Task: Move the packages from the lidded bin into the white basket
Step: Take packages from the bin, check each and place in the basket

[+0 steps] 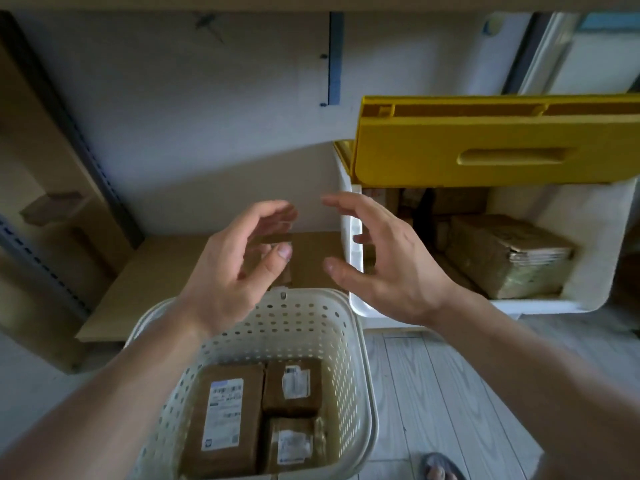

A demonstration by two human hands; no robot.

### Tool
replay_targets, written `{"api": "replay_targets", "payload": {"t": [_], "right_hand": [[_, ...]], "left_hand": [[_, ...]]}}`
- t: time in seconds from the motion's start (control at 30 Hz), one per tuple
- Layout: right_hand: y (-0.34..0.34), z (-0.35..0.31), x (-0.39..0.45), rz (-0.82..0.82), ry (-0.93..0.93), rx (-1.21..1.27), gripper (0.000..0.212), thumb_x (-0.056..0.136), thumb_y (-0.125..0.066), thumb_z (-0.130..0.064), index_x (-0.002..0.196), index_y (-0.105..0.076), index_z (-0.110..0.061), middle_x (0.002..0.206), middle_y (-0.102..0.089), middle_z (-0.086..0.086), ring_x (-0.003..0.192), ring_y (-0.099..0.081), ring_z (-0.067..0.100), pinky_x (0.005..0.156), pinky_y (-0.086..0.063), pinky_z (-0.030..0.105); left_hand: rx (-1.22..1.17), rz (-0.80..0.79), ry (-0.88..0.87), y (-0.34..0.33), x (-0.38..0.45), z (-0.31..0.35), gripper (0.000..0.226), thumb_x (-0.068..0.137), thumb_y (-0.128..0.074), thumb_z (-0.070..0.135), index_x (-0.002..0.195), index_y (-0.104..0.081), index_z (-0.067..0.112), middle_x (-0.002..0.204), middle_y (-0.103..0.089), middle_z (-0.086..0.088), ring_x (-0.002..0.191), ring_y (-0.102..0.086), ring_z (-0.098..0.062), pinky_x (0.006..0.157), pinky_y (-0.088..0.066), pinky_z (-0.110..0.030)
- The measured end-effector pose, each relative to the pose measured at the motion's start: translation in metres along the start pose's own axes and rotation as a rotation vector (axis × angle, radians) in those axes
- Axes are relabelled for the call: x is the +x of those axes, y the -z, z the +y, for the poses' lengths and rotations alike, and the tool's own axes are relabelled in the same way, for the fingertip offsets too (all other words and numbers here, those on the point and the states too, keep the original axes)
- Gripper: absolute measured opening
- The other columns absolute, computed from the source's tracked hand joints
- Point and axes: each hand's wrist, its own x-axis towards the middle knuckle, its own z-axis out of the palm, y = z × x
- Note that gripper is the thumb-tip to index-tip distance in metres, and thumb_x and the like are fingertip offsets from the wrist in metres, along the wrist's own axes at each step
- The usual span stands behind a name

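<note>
Hands apart and empty, left hand (239, 258) and right hand (384, 261) hovering above white basket (360, 393). Large taped package (505, 258) sits right, inside lidded bin (585, 237): probably stiff, weighty; grip both short ends. Three packages (225, 417) already in basket.

- The place looks like a home storeroom or small parcel-packing corner.
- A metal shelving upright (86, 140) with slotted holes stands at the left beside cardboard (38, 140).
- Labelled brown packages (225, 415) fill a white basket (360, 368) on pale plank flooring (433, 393).
- A sandalled foot (440, 467) shows below.
</note>
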Motion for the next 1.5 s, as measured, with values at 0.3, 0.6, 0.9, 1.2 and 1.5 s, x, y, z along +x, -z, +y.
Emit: {"api": "replay_targets", "payload": {"t": [0.3,0.6,0.9,1.2,1.5], "right_hand": [[0.040,0.033,-0.028,0.087,-0.086,-0.007,0.067,0.085,-0.072,-0.035,0.146,-0.045,-0.030,0.142,-0.053,-0.016,0.134,-0.045,0.000,0.099,-0.048,0.026],[0.095,0.069,-0.069,0.221,-0.175,-0.065,0.066,0.083,-0.069,-0.039,0.144,-0.046,-0.034,0.137,-0.054,-0.018,0.132,-0.046,-0.001,0.098,-0.048,0.022],[0.128,0.093,-0.095,0.310,-0.197,-0.165,0.064,0.083,-0.074,-0.031,0.142,-0.050,-0.025,0.130,-0.055,-0.018,0.121,-0.048,-0.010,0.097,-0.034,0.002],[0.146,0.147,-0.102,0.451,-0.429,-0.307,0.056,0.087,-0.073,-0.032,0.139,-0.052,-0.028,0.135,-0.057,-0.010,0.128,-0.050,0.009,0.103,-0.039,0.026],[0.128,0.161,-0.076,0.455,-0.768,-0.277,0.048,0.089,-0.060,-0.028,0.136,-0.052,-0.025,0.135,-0.051,0.007,0.127,-0.044,0.029,0.104,-0.038,0.039]], "left_hand": [[-0.159,-0.024,-0.066,-0.057,0.022,0.032,0.039,0.095,-0.058,0.036,0.131,-0.059,0.023,0.123,-0.069,0.014,0.120,-0.065,-0.012,0.098,-0.053,-0.024],[-0.270,-0.076,-0.101,-0.125,0.049,0.069,0.034,0.099,-0.053,0.027,0.132,-0.059,0.026,0.129,-0.066,0.012,0.127,-0.061,-0.011,0.101,-0.050,-0.033],[-0.314,-0.115,-0.120,-0.187,0.080,0.086,0.032,0.099,-0.052,0.023,0.130,-0.060,0.024,0.128,-0.065,0.014,0.124,-0.062,-0.013,0.101,-0.053,-0.035],[-0.274,-0.144,0.000,-0.232,0.095,0.072,0.032,0.097,-0.051,0.031,0.128,-0.059,0.030,0.129,-0.063,0.017,0.121,-0.061,-0.003,0.094,-0.052,-0.022],[-0.625,-0.088,0.674,-0.298,0.131,0.086,0.017,0.102,-0.055,0.027,0.119,-0.053,0.029,0.104,-0.064,0.009,0.092,-0.060,-0.004,0.076,-0.050,-0.027]]}}
